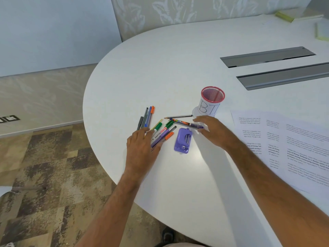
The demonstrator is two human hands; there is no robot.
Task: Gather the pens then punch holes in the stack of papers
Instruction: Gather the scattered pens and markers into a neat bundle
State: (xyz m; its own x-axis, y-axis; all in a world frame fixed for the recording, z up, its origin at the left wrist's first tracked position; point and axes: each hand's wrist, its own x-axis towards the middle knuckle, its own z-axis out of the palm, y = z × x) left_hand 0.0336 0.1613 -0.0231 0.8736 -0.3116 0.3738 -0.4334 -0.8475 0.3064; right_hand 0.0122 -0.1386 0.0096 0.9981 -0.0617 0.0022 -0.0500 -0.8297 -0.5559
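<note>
Several pens and markers (160, 130) lie scattered on the white table (178, 68), with a bundle of thin pens (148, 115) at their left. A pencil (178, 116) lies behind them, and a patterned pen (185, 123) lies just in front of the pencil. My left hand (142, 148) rests flat with straight fingers on the near ends of the markers. My right hand (211, 131) lies open over the right end of the patterned pen. A purple hole punch (183, 140) sits between my hands. Printed papers (284, 143) are spread to the right.
A red mesh cup (211, 100) with a white paper label stands behind my right hand. Two grey cable slots (267, 56) run across the table's far right. Yellow-green pads (320, 31) lie at the far corner. The table's curved edge drops to patterned carpet on the left.
</note>
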